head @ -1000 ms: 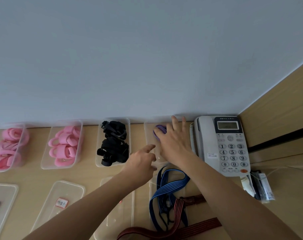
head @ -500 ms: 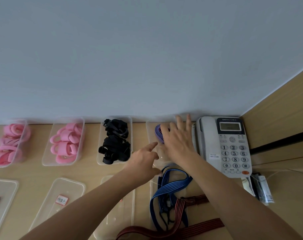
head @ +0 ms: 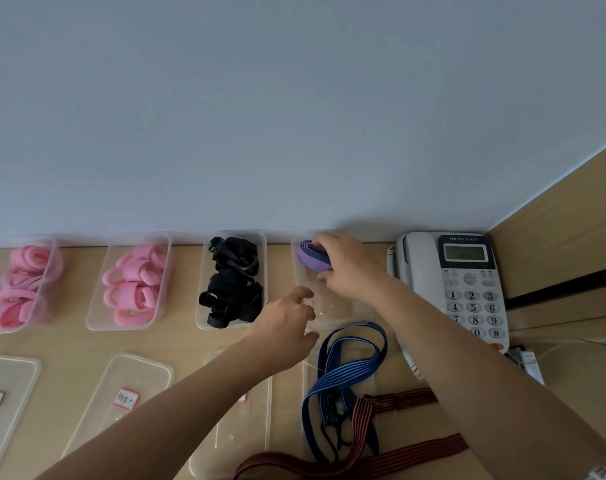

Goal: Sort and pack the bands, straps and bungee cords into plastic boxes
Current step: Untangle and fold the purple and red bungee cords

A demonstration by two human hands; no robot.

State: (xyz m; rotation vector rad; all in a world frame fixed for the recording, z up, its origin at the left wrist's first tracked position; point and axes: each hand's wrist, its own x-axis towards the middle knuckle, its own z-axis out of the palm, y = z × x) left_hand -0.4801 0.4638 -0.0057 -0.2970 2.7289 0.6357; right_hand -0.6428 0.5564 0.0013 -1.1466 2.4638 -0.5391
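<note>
A rolled blue-and-purple striped cord (head: 312,259) lies at the far end of a clear plastic box (head: 332,311). My right hand (head: 350,265) grips this roll inside the box. My left hand (head: 287,317) rests at the box's near left corner with fingers loosely curled, holding nothing that I can see. A loose blue striped bungee cord (head: 346,372) and a dark red striped strap (head: 363,459) lie on the desk in front of the box. To the left stand a box of black straps (head: 234,282) and two boxes of pink bands (head: 135,282) (head: 17,285).
Clear lids (head: 121,396) (head: 3,393) (head: 239,420) lie flat along the near side of the desk, two with labels. A grey desk telephone (head: 467,282) stands to the right of the boxes. The wall runs right behind the box row, and a wooden panel closes the right side.
My right hand went from flat over the box to curled round the blue-purple roll at the far end. My left hand edged to the box's near corner.
</note>
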